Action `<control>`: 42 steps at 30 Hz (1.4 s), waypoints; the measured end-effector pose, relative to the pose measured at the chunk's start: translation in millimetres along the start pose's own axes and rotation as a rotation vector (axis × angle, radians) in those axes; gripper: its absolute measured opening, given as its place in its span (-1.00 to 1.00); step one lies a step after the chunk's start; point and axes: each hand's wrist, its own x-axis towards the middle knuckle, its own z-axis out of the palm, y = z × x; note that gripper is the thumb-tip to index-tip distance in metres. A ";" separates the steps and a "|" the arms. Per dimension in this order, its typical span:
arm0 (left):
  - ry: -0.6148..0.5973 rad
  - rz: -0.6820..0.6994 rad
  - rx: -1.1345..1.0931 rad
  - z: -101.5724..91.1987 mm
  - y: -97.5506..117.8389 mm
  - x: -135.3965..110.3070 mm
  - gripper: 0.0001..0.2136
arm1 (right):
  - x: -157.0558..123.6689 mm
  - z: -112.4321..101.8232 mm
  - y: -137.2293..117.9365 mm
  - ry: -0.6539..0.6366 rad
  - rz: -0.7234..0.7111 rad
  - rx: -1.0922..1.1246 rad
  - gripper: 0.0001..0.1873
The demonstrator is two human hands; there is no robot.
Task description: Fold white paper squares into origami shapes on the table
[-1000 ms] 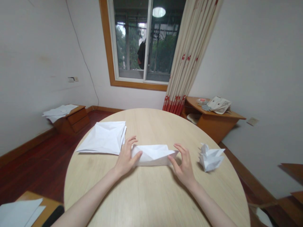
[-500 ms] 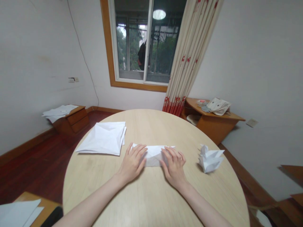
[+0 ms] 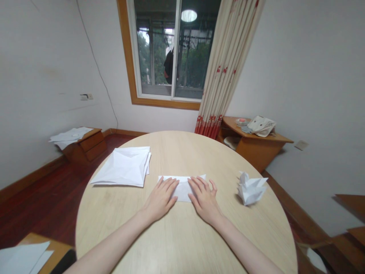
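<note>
A folded white sheet of paper (image 3: 183, 191) lies flat on the round wooden table (image 3: 182, 236) in front of me. My left hand (image 3: 161, 198) rests on its left part, fingers stretched out and pointing away from me. On the right part lies my right hand (image 3: 203, 198), its fingers spread, the little finger slightly raised. Both palms face down and cover the paper's two ends, so its full outline is partly hidden. To the left sits a stack of creased white paper sheets (image 3: 125, 167). A folded paper figure (image 3: 251, 189) with pointed tips stands at the right.
A corner desk (image 3: 256, 148) with a cloth bag (image 3: 261, 126) stands behind the table at the right. Papers lie on a low drawer cabinet (image 3: 92, 144) at the far left. More white sheets (image 3: 24, 258) lie on a wooden surface at the lower left.
My right hand has shifted slightly left and now lies flatter, closer to my left hand. The paper looks pressed flatter. The view has tilted slightly.
</note>
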 end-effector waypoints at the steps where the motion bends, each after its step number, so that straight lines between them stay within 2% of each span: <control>1: -0.010 -0.005 -0.003 1.5 -0.5 -0.4 -0.54 | -0.2 0.9 0.0 -0.020 -0.001 0.011 -0.55; 9: -0.036 -0.003 0.037 9.6 -2.1 -1.2 -0.51 | -0.1 2.9 -0.9 -0.132 -0.021 0.063 -0.51; 16: -0.004 0.042 0.128 3.9 3.6 -0.4 -0.54 | 0.7 -1.9 -2.2 -0.087 -0.071 0.045 -0.52; 24: 0.045 0.109 0.093 5.6 3.5 -1.7 -0.59 | 0.7 -8.9 -3.0 -0.065 -0.162 0.018 -0.54; 42: 0.075 0.143 0.065 -2.3 9.3 -1.4 -0.72 | -3.8 -4.5 -4.1 -0.023 -0.181 0.067 -0.66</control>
